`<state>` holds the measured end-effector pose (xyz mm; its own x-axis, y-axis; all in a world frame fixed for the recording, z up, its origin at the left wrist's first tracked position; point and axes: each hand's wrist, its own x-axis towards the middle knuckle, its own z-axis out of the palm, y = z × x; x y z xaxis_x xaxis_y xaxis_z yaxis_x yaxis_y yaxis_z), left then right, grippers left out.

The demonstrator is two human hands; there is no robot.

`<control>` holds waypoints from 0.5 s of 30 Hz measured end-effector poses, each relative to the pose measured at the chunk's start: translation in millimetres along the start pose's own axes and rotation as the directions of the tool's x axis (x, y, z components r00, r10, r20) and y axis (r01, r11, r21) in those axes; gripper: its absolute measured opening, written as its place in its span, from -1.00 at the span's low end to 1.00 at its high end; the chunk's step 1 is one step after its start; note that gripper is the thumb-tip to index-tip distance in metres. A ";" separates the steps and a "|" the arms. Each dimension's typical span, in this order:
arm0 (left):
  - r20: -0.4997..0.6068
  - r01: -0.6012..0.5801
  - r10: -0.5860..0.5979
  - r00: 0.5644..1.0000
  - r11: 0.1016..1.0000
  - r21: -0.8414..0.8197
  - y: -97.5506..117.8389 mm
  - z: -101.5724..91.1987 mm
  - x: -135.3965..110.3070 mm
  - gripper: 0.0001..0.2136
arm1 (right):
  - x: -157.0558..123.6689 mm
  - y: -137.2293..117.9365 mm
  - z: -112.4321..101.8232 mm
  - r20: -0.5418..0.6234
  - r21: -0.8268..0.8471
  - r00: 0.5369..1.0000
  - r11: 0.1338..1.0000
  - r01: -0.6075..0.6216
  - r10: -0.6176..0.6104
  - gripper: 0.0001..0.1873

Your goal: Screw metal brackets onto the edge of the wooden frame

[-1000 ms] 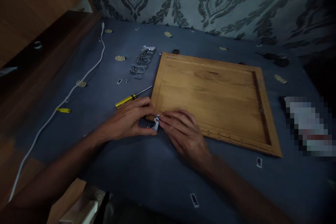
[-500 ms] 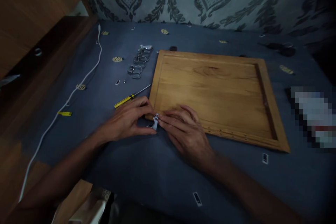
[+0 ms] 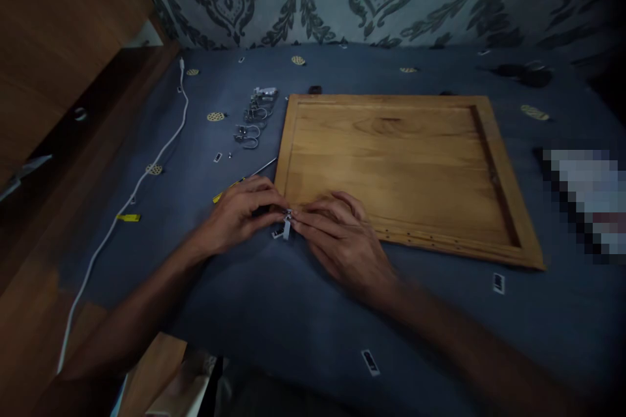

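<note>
Currently, from the head camera, work sits at the near left corner of a wooden panel lying flat on a blue cloth. A small metal fitting is at that corner, its pale lower end jutting toward the wearer.

The left hand has a narrow grip: thumb and forefinger come close together on the fitting's upper end and seem to pinch it. The right hand lies over the panel's near edge, fingers extended, tips at the fitting from the other side; its thumb is hidden, so I cannot tell whether this grip holds or only steadies.

As for progress, the fitting is in place between the hands, but whether anything fastens it to the panel cannot be made out. Farther off, left of the panel, several metal clips lie in a row, apart from it, with one tiny loose part nearer. None of these looks attached. The screwdriver lies just behind the left hand, apparently unused, its shaft pointing at the panel's left edge. Small dark holes run along the near edge, right of the right hand, with no fitting visible on that stretch.
</note>
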<state>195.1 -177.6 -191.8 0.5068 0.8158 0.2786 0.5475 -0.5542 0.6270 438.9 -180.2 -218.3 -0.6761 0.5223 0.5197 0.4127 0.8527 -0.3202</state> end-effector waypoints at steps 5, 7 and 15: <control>-0.001 -0.027 0.027 1.000 0.998 0.055 -4.6 2.7 1.5 -0.75 | -0.4 1.0 1.8 -0.010 -0.009 1.000 1.000 0.013 -0.013 -0.71; -0.010 -0.036 0.036 0.999 0.997 0.064 -5.5 3.5 1.8 -0.77 | -0.9 1.3 2.5 -0.004 -0.012 1.000 1.000 0.011 -0.011 -0.69; -0.019 -0.050 0.051 0.998 0.995 0.081 -4.2 5.9 3.3 -0.79 | -1.2 1.1 2.7 0.002 -0.011 1.000 1.000 0.018 -0.018 -0.68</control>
<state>198.4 -173.6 -197.8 0.5212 0.7893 0.3246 0.5736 -0.6056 0.5516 438.6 -179.9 -221.4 -0.6847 0.5066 0.5240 0.4070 0.8621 -0.3018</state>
